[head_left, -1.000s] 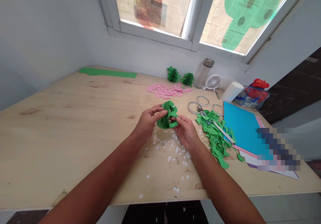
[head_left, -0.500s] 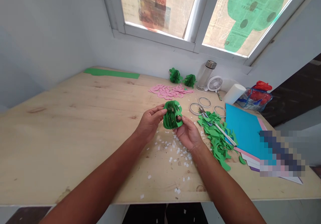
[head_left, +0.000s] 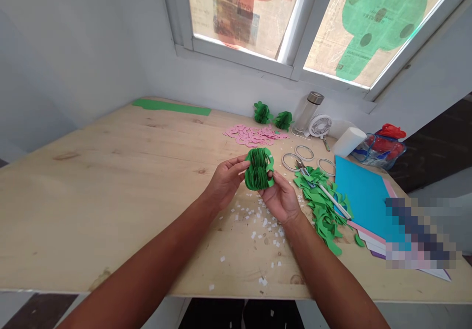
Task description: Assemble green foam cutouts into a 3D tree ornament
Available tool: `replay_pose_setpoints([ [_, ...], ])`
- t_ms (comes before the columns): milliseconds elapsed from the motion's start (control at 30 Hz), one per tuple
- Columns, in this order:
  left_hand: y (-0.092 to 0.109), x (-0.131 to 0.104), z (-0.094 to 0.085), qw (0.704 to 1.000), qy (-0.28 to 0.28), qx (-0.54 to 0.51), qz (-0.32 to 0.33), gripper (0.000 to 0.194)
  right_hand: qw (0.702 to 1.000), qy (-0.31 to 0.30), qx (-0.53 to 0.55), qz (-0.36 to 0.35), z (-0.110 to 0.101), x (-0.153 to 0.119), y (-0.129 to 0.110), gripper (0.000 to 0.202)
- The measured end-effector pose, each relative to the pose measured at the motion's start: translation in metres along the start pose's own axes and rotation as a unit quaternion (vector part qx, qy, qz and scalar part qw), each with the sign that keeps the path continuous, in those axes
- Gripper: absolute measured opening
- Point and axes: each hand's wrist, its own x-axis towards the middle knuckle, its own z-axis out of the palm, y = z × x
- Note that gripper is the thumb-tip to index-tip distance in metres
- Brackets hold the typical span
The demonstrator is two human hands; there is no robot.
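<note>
Between my two hands, above the wooden table (head_left: 110, 191), is a green layered paper cutout (head_left: 258, 171) with many folds fanned apart and a scalloped edge. My left hand (head_left: 226, 181) pinches its left side between thumb and fingers. My right hand (head_left: 280, 198) grips its lower right edge, the thumb near a small hole. A small white piece sticks to its upper right rim. Below my hands lie scattered white paper bits (head_left: 258, 221). Two similar green paper pieces (head_left: 262, 113) stand near the wall, behind pink paper cutouts (head_left: 254, 134).
On the right lie green paper scraps (head_left: 324, 211), scissors (head_left: 302, 167), a white pen (head_left: 334, 200), tape rolls (head_left: 304, 152) and blue paper sheets (head_left: 359, 191). A glass bottle (head_left: 308, 112), a small fan (head_left: 320, 125) and a white roll (head_left: 349, 142) stand behind. A green strip (head_left: 171, 106) lies far left.
The green paper cutout's folds are spread wider apart now, its layers opened between my hands. The whole view has shifted slightly; both hands keep their hold.
</note>
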Motion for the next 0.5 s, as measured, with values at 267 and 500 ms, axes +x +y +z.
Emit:
replay_pose_setpoints([
  [267, 0.0005, -0.0020, 0.0009, 1.000, 0.007, 0.003, -0.022, 0.025, 1.000, -0.014, 0.007, 0.003, 0.0021, -0.0013, 0.0002, 0.007],
  [500, -0.0018, 0.0001, -0.0005, 0.999, 0.041, 0.014, -0.027, 0.021, 0.998, 0.013, -0.048, -0.037, 0.0043, -0.0009, 0.0032, 0.009],
])
